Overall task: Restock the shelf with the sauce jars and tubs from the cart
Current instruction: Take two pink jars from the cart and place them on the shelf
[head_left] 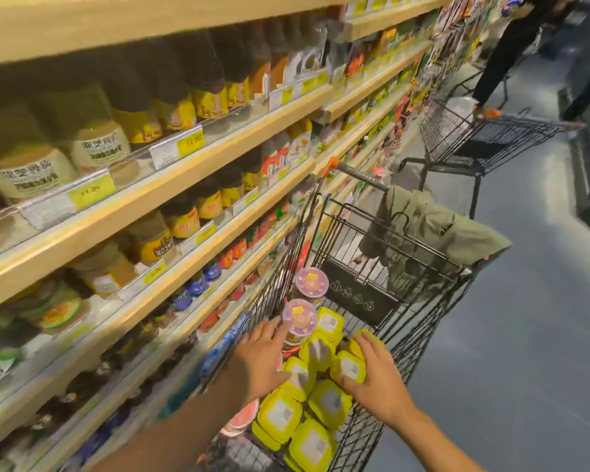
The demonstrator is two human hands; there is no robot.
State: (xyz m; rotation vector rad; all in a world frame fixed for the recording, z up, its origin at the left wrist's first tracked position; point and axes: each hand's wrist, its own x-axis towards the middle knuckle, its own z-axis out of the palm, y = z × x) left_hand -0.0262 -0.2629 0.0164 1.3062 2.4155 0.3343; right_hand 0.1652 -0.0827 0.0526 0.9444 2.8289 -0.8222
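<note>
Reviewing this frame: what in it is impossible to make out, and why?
All in the head view:
Left hand grip: fingertips smeared by motion blur over the yellow-lidded tubs.
Shelf price tags and jar labels: blurred, mostly unreadable.
Cart floor and lower layers: hidden under the tubs.
Cart's child seat contents: covered by the green jacket.
Person in the aisle: cut off by the top edge.

Yellow-lidded tubs (280, 415) and pink-lidded jars (299, 318) lie heaped in the wire cart (368, 437).

Bright, warm light falls from above me; motion blur smears the shelf (150, 199), and my view bends at the edges.
</note>
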